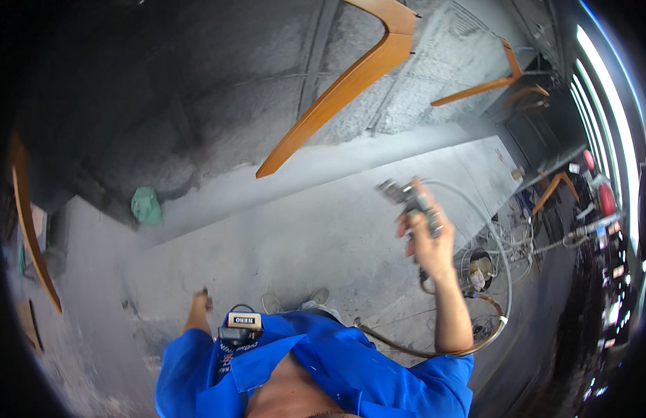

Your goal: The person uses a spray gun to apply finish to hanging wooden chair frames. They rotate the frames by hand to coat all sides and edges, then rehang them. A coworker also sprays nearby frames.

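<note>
My right hand (429, 240) is wrapped round a metal spray gun (409, 197), its front end turned to the upper left. A pale hose (503, 251) loops to the right of my right forearm. Ahead of the gun, an orange-brown, bent wooden piece (337, 94) like a chair leg hangs in the air, apart from the gun. Low at my left side hangs my left hand (203, 301), small and blurred. Its fingers are too unclear to read, and no object shows in it.
More bent wooden pieces hang at the far left (32, 230) and upper right (494, 83). A green cloth-like bundle (147, 207) lies by the dark wall. A bucket (480, 270) and tangled hoses (521, 240) sit right. The grey floor (281, 240) looks dusty.
</note>
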Demonstrator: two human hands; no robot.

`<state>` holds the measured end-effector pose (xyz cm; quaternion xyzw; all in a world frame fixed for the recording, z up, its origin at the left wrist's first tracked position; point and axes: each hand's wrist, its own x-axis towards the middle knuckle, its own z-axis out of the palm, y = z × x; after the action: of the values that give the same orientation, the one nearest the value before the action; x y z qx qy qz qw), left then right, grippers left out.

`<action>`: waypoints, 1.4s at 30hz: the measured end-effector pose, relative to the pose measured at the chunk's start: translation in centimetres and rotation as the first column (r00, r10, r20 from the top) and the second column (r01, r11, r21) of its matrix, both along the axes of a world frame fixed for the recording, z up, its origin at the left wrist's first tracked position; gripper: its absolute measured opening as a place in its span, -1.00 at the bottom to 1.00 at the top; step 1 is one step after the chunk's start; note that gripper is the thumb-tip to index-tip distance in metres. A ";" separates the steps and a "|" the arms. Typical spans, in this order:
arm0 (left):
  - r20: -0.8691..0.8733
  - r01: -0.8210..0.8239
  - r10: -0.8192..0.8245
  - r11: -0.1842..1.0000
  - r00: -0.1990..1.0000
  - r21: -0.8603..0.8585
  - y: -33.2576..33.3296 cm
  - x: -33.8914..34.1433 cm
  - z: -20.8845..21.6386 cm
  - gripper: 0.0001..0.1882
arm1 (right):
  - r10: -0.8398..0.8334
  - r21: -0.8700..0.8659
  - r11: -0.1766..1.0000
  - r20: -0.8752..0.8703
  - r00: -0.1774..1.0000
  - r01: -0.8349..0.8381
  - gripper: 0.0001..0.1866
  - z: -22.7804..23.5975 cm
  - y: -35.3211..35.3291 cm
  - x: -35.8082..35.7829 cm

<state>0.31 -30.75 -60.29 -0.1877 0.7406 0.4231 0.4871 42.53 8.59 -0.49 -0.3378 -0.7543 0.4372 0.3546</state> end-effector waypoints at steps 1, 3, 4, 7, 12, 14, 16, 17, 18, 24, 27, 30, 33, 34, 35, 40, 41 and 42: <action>0.038 -0.036 0.037 0.999 0.999 -0.017 -3.0 2.7 -0.8 -0.48 | -0.074 0.078 0.994 -0.035 0.997 0.076 -0.39 1.6 1.0 1.0; -0.002 -0.146 0.146 0.989 0.989 -0.035 -7.6 6.9 -0.9 -0.49 | -0.193 0.216 0.953 -0.109 0.975 0.212 -0.41 4.8 2.8 3.0; 0.033 -0.152 0.155 0.985 0.987 -0.076 -8.5 8.3 -0.8 -0.50 | -0.235 0.277 0.922 -0.154 0.960 0.270 -0.42 6.2 3.5 3.9; 0.083 -0.155 0.166 0.980 0.983 -0.121 -9.8 11.1 -0.2 -0.52 | -0.296 0.346 0.855 -0.283 0.912 0.385 -0.40 9.4 4.7 6.6; 0.062 -0.147 0.149 0.988 0.987 -0.039 -6.5 13.2 0.0 -0.56 | -0.275 0.414 0.786 -0.429 0.860 0.458 -0.38 10.8 7.1 10.6; 0.028 -0.144 0.143 0.989 0.989 0.046 -3.5 13.9 0.5 -0.58 | -0.276 0.384 0.803 -0.437 0.856 0.456 -0.37 9.4 8.1 12.3; 0.019 -0.172 0.172 0.963 0.985 0.206 0.5 14.5 0.9 -0.59 | -0.236 0.353 0.868 -0.324 0.916 0.349 -0.36 6.4 8.3 13.7; -0.138 -0.159 0.190 0.965 0.972 0.208 2.3 15.5 1.3 -0.61 | -0.164 0.343 0.904 -0.271 0.949 0.254 -0.33 4.5 8.3 14.1; -0.005 -0.192 0.197 0.963 0.980 0.187 3.9 15.6 2.0 -0.64 | -0.101 0.309 0.936 -0.219 0.971 0.167 -0.29 2.0 8.0 14.3; -0.266 0.303 -0.292 0.953 0.919 0.000 19.5 22.2 8.6 -0.59 | 0.475 0.006 0.878 0.088 0.875 -0.478 -0.41 -10.7 7.1 10.4; -0.396 0.656 -0.597 0.754 0.698 0.020 23.2 25.9 12.3 -0.50 | 0.593 -0.106 0.803 0.048 0.804 -0.586 -0.41 -13.5 6.9 8.0; -0.340 0.650 -0.586 0.752 0.736 0.110 21.9 27.2 13.7 -0.47 | 0.531 -0.242 0.820 -0.018 0.847 -0.519 -0.41 -13.3 7.9 7.6; -0.294 0.388 -0.345 0.916 0.891 0.102 15.5 26.5 12.0 -0.53 | 0.340 -0.219 0.909 -0.098 0.935 -0.353 -0.41 -11.1 10.8 8.6; -0.254 0.170 -0.153 0.984 0.955 0.046 13.1 26.3 10.9 -0.60 | 0.274 -0.209 0.930 -0.152 0.950 -0.302 -0.41 -10.2 12.0 9.2; -0.240 0.058 -0.054 0.998 0.969 0.011 10.2 26.0 9.7 -0.65 | 0.206 -0.202 0.948 -0.205 0.957 -0.247 -0.41 -9.2 13.1 10.1; -0.222 0.201 -0.253 0.952 0.942 -0.230 -0.7 27.1 6.0 -0.57 | 0.012 -0.004 1.000 -0.437 0.899 -0.015 -0.36 -4.1 17.9 14.1; -0.151 0.124 -0.161 0.966 0.975 -0.229 -1.2 27.7 5.6 -0.56 | -0.012 0.013 1.000 -0.452 0.892 0.019 -0.35 -3.0 18.6 15.0; -0.119 0.084 -0.112 0.973 0.987 -0.216 -1.0 28.3 5.2 -0.55 | -0.038 0.027 0.998 -0.466 0.884 0.057 -0.34 -2.1 19.3 15.8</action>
<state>28.65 -31.80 -55.06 -0.1734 0.8197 0.3291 0.4356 58.33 27.85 -2.57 -0.2345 -0.6474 0.4814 0.5423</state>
